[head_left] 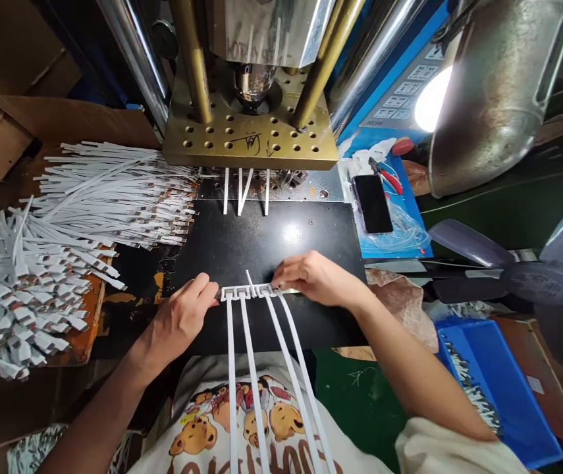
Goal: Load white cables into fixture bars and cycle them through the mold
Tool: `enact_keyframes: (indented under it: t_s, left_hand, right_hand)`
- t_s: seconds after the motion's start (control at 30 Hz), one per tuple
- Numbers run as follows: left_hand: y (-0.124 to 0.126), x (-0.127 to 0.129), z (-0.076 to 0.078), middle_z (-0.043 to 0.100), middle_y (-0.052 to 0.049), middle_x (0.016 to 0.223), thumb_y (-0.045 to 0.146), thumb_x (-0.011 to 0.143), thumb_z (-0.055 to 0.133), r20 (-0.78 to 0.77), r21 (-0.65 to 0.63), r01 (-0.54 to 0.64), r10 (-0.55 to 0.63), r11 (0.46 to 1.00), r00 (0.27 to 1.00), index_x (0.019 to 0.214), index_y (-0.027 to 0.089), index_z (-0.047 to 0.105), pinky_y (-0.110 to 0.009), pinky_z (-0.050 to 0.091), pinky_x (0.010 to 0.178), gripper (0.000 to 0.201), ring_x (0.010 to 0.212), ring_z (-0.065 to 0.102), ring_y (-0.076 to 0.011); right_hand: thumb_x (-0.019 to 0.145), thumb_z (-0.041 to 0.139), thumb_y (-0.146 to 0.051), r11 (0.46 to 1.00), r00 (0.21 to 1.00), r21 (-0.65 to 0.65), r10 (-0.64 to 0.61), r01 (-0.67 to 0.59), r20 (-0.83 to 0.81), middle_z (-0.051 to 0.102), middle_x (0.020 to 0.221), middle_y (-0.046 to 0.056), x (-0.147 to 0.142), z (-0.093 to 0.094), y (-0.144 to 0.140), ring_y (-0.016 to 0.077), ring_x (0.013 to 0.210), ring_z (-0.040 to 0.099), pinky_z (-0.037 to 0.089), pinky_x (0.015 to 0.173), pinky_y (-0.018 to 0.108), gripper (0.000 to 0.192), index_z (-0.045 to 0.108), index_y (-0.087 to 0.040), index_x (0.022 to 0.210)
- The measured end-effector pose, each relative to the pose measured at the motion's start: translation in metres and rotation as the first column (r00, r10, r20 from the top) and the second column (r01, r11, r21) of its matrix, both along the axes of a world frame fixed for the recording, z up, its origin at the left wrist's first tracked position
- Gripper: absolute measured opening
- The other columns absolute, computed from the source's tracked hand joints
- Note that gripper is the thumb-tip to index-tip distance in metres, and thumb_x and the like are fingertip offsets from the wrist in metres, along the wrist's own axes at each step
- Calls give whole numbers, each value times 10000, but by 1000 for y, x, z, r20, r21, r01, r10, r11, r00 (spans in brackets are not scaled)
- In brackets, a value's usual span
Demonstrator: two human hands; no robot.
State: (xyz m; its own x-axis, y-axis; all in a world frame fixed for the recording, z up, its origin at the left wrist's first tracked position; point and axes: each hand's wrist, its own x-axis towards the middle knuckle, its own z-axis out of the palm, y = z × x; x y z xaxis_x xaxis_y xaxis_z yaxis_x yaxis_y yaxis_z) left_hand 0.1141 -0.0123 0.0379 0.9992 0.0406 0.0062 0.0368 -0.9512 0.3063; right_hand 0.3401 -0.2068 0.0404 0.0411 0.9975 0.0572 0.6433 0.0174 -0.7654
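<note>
A narrow metal mould bar with a white plastic runner along it lies over the black table in front of me. Several flat white cables run from it toward my body and over my shirt. A thin white stub of plastic sticks up from its middle. My left hand is closed on the bar's left end. At the right end, my right hand has its fingers curled around the bar, near the rightmost cable; its fingertips are partly hidden.
A press with a brass plate stands ahead; several white cable ends poke out below it. Heaps of white cables lie at left. At right are a phone, red-handled pliers, a lamp, a fan and a blue bin.
</note>
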Motion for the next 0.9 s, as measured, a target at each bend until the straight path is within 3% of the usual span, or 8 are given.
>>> enact_keyframes:
  t_s: [0.17, 0.3, 0.37, 0.5, 0.63, 0.77, 0.83, 0.9]
  left_hand:
    - [2, 3, 3, 513, -17, 871, 119, 997, 467, 52, 64, 9, -12, 998, 999, 942, 178, 570, -279, 467, 687, 131, 774, 608, -165]
    - [4, 3, 2, 528, -11, 856, 200, 1016, 473, 119, 122, 42, -56, 992, 991, 998, 188, 581, -272, 465, 672, 110, 742, 617, -159]
    - [8, 1, -3, 541, -12, 832, 235, 1016, 483, 172, 151, 62, -88, 987, 981, 1034, 189, 603, -279, 458, 648, 130, 713, 614, -162]
    - [12, -5, -25, 604, -8, 821, 273, 982, 550, 332, 126, 27, -68, 992, 941, 1094, 221, 640, -300, 437, 580, 152, 655, 602, -172]
    - [7, -5, -32, 618, -21, 907, 261, 968, 574, 361, 9, -32, 27, 999, 932, 1198, 244, 637, -309, 491, 653, 239, 715, 630, -183]
    - [-8, -4, -17, 623, -35, 950, 239, 922, 660, 478, -33, -30, 42, 999, 877, 1294, 259, 635, -285, 505, 725, 374, 732, 624, -159]
    - [-20, -5, -6, 644, -38, 961, 211, 948, 618, 531, -96, 18, 36, 995, 846, 1301, 259, 637, -256, 509, 726, 357, 743, 630, -142]
    - [-32, -3, 1, 666, -31, 957, 214, 997, 529, 539, -130, 69, 12, 989, 842, 1254, 266, 657, -228, 526, 751, 291, 797, 656, -132]
  right_hand:
    - [843, 438, 15, 955, 943, 23, -289, 296, -168, 607, 662, -36, 10, -9, 77, 85, 534, 580, 450, 578, 181, 271, 657, -143, 826]
    - [832, 419, -66, 804, 789, 66, -559, 591, -254, 626, 731, -20, 27, -21, 46, 100, 601, 624, 494, 614, 192, 230, 627, -161, 853]
    - [839, 477, -163, 609, 602, 58, -759, 791, -246, 651, 797, 2, 33, -29, -14, 130, 684, 659, 534, 669, 228, 175, 636, -172, 911]
    - [832, 471, -244, -31, -29, -12, -995, 999, 93, 686, 953, 82, 27, -40, -152, 193, 836, 687, 586, 760, 310, 322, 643, -142, 1084]
    - [823, 473, -229, -197, -181, -25, -937, 980, 299, 697, 897, 154, 8, -51, -229, 287, 879, 697, 589, 822, 445, 358, 675, -92, 1086]
    - [831, 556, -211, -89, -71, -35, -936, 995, 344, 682, 1175, 211, -11, -47, -208, 349, 1202, 600, 417, 1099, 554, 320, 712, -118, 1095]
    - [890, 569, -225, 224, 218, -8, -937, 975, 273, 651, 1296, 153, -25, -37, -169, 300, 1268, 565, 402, 1139, 501, 290, 718, -181, 1134]
    - [935, 584, -217, 643, 621, 125, -764, 756, 176, 625, 1356, 106, -44, -24, -125, 269, 1277, 565, 457, 1102, 474, 307, 694, -248, 1219]
